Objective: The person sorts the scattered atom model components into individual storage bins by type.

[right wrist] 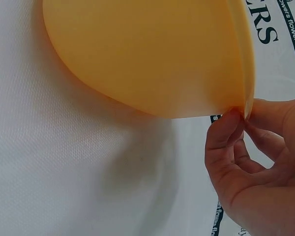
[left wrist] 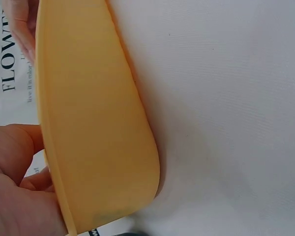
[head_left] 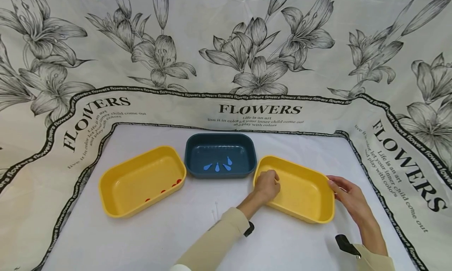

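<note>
A yellow rectangular tray [head_left: 296,188] sits at the right of the table. Over its near rim reaches my left hand [head_left: 267,185], its fingers bent down inside the left end. In the left wrist view the tray wall [left wrist: 93,118] hides the fingertips of that hand [left wrist: 14,182], so I cannot tell whether they hold anything. My right hand [head_left: 349,194] grips the tray's right end. The right wrist view shows the right hand [right wrist: 255,157] pinching the rim between thumb and fingers.
A dark blue tray [head_left: 220,139] at the back middle contains several blue drop-shaped pieces [head_left: 217,167]. On the left, another yellow tray [head_left: 137,176] has several small red pieces [head_left: 178,181] along its near side. Flower-printed cloth [head_left: 261,78] rises behind the white table [head_left: 141,243].
</note>
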Motion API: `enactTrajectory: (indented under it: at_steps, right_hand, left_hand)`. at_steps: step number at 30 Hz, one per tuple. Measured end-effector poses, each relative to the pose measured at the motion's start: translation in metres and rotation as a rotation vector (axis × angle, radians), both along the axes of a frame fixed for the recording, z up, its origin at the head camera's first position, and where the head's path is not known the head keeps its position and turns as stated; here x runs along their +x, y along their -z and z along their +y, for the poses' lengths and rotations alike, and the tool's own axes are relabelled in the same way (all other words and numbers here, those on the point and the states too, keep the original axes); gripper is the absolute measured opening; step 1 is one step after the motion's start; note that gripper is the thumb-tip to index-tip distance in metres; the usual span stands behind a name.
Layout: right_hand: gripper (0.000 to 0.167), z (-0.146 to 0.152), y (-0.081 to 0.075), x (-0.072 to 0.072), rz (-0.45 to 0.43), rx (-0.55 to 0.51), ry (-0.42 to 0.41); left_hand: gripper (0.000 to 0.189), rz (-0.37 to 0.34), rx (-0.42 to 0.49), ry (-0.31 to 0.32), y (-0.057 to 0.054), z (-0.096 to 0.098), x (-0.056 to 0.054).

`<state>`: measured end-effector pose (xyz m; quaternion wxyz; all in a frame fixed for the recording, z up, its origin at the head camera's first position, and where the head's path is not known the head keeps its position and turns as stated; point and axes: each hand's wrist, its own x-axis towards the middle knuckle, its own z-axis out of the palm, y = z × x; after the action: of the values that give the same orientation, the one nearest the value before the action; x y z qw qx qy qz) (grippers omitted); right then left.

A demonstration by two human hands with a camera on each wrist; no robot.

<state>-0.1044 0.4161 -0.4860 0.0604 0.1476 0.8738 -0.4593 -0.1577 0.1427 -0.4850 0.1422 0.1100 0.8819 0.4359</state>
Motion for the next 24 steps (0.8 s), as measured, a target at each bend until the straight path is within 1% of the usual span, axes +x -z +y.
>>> enactTrajectory:
  at_steps: [5,15,21,24]
  right_hand:
    - [0.07,0.001,0.0,0.001,-0.008,0.004,-0.003]
    - [0.07,0.0,-0.001,0.002,-0.016,0.01,-0.012]
    - [0.071,0.0,-0.001,0.001,-0.006,0.009,-0.008]
    - [0.071,0.0,-0.001,0.001,-0.001,0.012,-0.009]
  left_hand:
    - [0.006,-0.001,0.093,-0.006,-0.004,-0.006,0.002]
    - [0.005,0.033,0.262,-0.001,-0.008,-0.023,0.009]
    - [0.006,0.033,0.328,-0.012,-0.009,-0.039,0.013]
    - [0.007,0.044,0.351,-0.02,-0.01,-0.047,0.014]
